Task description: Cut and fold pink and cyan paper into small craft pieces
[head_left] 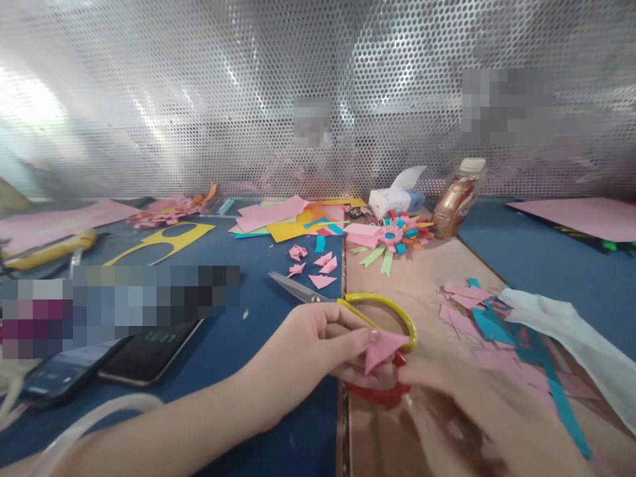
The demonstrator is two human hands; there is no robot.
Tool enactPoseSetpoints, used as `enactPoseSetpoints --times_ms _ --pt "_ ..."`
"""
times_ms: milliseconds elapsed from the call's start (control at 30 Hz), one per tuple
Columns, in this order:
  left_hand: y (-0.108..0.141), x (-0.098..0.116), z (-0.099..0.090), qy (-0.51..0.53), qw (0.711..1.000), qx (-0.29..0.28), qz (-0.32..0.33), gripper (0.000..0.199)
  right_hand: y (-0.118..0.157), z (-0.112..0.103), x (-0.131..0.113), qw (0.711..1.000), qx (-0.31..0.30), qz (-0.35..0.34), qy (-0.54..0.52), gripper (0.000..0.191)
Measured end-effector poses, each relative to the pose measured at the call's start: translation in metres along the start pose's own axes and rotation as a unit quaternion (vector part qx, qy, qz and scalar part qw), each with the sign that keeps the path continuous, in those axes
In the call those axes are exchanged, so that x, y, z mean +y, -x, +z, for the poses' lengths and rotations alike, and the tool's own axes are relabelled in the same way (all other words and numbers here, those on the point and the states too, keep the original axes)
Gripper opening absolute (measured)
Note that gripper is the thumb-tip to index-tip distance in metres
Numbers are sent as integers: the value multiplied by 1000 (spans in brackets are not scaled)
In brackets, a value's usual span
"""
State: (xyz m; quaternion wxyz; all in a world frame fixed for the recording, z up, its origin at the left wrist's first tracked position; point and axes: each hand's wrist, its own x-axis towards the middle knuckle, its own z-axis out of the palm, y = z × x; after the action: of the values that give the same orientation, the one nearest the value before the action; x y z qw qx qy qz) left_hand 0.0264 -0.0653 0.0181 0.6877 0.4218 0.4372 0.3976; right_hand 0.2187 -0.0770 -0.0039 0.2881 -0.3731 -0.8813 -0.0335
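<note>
**Holding by Pinch, Point Exposed**

My left hand [342, 341] is pinching the folded pink paper [383, 350] between thumb and fingers over the table [258, 324], presumably holding the crease closed. My right hand [447, 394] is appearing blurred just beside it; whether it is gripping anything, I cannot tell. The scissors [312, 295] are extending behind my left hand, blades pointing away. Folded pink pieces [322, 281] are lying beyond the blades, likely avoiding disturbance.

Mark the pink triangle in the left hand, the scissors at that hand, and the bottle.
Pink triangle [383, 349], head view: on its flat face.
Scissors [317, 300], head view: on the pivot.
Bottle [453, 203], head view: on the body.
</note>
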Motion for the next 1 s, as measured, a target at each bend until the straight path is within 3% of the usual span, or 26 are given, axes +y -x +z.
enactPoseSetpoints --times_ms 133,400,667,867,1000 --pt "3 0 1 -50 999 0 -2 14 -19 -3 3 989 -34 110 -90 18" --pt "3 -3 2 -110 993 -19 45 12 -32 -2 -4 962 -189 129 -148 25" --pt "2 -6 0 -130 990 -5 62 17 -32 0 -6 955 -163 194 -157 30" --pt "2 -5 -2 -135 989 14 62 29 -32 -1 -4 902 -230 231 -284 27" --pt "4 -2 -1 -131 989 17 73 34 -34 -3 -2 892 -227 240 -308 28"
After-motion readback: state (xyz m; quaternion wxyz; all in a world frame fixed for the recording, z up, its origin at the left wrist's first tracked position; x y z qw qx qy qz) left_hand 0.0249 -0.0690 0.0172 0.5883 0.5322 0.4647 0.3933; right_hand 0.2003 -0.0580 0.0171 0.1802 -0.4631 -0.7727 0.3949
